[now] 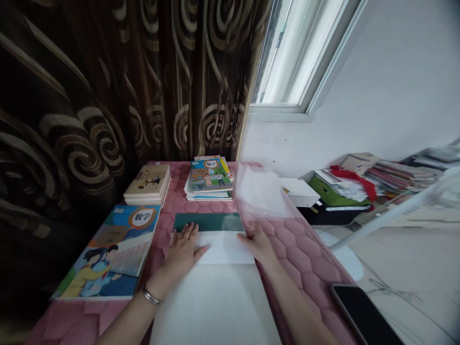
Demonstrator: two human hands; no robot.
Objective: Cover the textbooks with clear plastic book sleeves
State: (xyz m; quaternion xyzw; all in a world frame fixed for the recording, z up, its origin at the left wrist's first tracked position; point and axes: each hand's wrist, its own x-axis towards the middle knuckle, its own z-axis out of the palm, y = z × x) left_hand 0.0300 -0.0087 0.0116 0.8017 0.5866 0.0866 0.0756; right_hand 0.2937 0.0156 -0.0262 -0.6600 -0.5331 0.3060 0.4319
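A large white paper sheet [215,306] runs from the near edge of the view up the middle of the pink padded cover. At its far end lies a brighter white strip [224,249], and beyond that a dark green panel [212,221]; whether these belong to one book I cannot tell. My left hand [183,247], with a silver bracelet at the wrist, lies flat on the left side of the strip, fingers spread onto the green panel. My right hand [259,243] grips the strip's right edge, thumb on top; its other fingers are partly hidden.
At left lies a blue illustrated textbook [118,249], with a stack of tan books [149,182] behind it. More textbooks [210,175] stand at the back beside clear plastic film [266,191]. A phone [362,311] lies right. Papers [341,184] pile up past the edge.
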